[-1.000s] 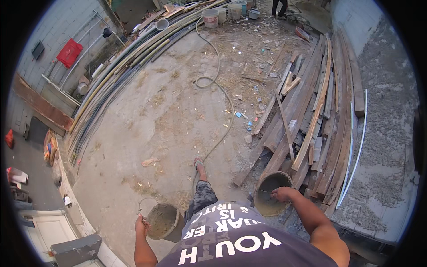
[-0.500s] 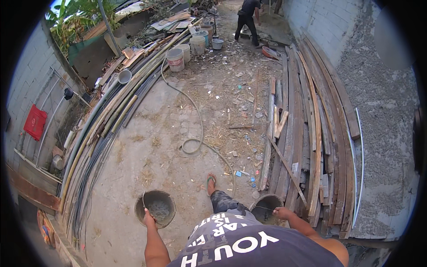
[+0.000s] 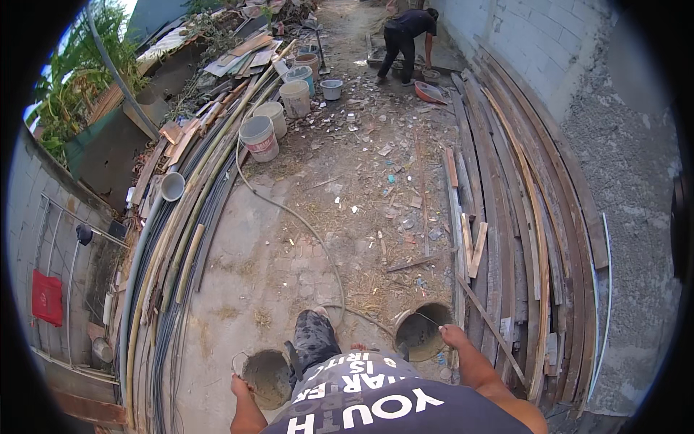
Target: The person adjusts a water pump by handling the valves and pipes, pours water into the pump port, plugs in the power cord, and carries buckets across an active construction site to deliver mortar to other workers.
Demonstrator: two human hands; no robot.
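Observation:
From my left hand (image 3: 243,387) hangs a round bucket (image 3: 267,380) by its thin wire handle, the fingers wrapped round the wire. Grey, wet-looking mortar coats the inside of this bucket. My right hand (image 3: 453,336) is closed on the wire handle of a second bucket (image 3: 402,317), which is dark inside and swings a little farther forward. Both buckets hang at either side of my legs. My left leg is in front, in dark patterned trousers.
A hose (image 3: 318,235) winds across the ground ahead. Several buckets (image 3: 259,139) line the left, beside bamboo poles and rods (image 3: 170,253). Stacked planks (image 3: 499,217) run along the right. A person (image 3: 406,43) in dark clothes bends over far ahead, near a reddish basin (image 3: 431,92).
I have moved forward, and the hose and far buckets are nearer. The right bucket has swung ahead; the left one has dropped back beside my leg. The far person now bends lower.

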